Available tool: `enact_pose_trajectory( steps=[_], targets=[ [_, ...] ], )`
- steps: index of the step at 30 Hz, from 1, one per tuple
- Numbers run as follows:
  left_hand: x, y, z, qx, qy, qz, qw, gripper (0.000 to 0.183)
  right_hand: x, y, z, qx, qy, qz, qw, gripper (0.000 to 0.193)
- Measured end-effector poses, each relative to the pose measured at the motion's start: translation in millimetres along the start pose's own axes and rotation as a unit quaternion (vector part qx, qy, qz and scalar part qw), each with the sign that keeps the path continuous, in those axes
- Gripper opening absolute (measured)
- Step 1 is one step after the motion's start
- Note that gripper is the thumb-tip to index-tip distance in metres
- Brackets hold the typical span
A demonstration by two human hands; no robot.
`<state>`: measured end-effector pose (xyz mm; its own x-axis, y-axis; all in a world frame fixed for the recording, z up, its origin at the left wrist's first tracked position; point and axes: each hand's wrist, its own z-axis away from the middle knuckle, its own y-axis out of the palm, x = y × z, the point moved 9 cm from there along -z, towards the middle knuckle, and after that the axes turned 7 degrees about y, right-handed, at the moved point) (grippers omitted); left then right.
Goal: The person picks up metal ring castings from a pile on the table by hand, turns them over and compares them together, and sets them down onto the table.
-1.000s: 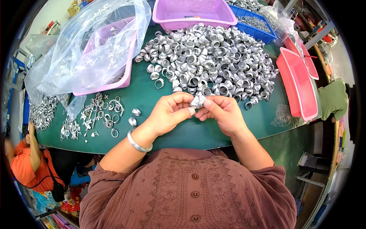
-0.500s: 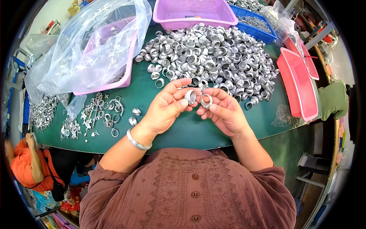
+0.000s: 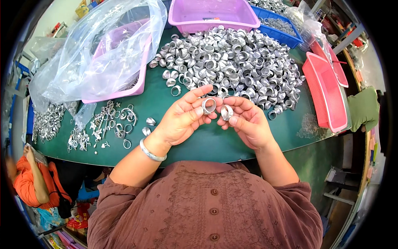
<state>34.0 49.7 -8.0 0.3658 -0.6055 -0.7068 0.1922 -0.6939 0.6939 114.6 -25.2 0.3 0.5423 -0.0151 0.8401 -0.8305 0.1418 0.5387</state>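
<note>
Between the thumb and fingers of my left hand [image 3: 184, 114] is a wide silver ring [image 3: 209, 106], its opening facing up toward me. My right hand [image 3: 251, 121] pinches a second silver ring [image 3: 226, 112], tilted so its band shows. The two rings are close together but apart, and my fingertips nearly meet behind them. Just beyond my hands spreads a big heap of silver rings [image 3: 236, 62]. A single loose ring [image 3: 175, 90] lies at the heap's near left edge. Beside my left wrist are two more loose rings [image 3: 150, 121].
Small jewellery pieces [image 3: 103, 120] and a ring pile [image 3: 47, 122] lie at left. Clear plastic covers a purple basket [image 3: 143, 79]. Behind the heap stand another purple basket [image 3: 213, 27] and a blue tray [image 3: 290, 39]; a pink basket [image 3: 325, 91] is at right. A person in orange [image 3: 31, 182] sits lower left.
Both rings have turned in my fingers: the left one shows more of its opening, the right one more of its band. My hands stay in nearly the same place.
</note>
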Motion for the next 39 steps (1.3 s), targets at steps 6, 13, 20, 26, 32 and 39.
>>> enact_pose_trajectory(
  steps=[6,13,20,26,32,39],
  targets=[
    [-0.3,-1.5,0.8,-0.018,-0.003,-0.001,1.0,0.044,2.0,-5.0,1.8,-0.025,-0.017,0.021,0.999,0.035],
    [-16.2,5.0,3.7,-0.012,0.132,-0.318,0.939,0.042,22.7,-2.0,8.3,-0.108,-0.161,0.26,0.946,0.036],
    [-17.8,9.1,6.2,-0.01,0.166,-0.42,0.892,0.07,23.4,3.0,7.3,-0.107,-0.171,0.283,0.938,0.055],
    [-19.9,11.6,6.6,-0.003,0.184,-0.457,0.87,0.074,24.9,4.8,8.2,-0.115,-0.187,0.323,0.92,0.058],
    [-24.9,16.2,7.7,0.002,0.198,-0.497,0.845,0.068,27.0,8.5,8.9,-0.121,-0.21,0.375,0.895,0.061],
    [-23.8,17.0,6.5,0.004,0.178,-0.484,0.857,0.035,34.7,20.3,15.5,-0.152,-0.266,0.487,0.818,0.059]
  ],
)
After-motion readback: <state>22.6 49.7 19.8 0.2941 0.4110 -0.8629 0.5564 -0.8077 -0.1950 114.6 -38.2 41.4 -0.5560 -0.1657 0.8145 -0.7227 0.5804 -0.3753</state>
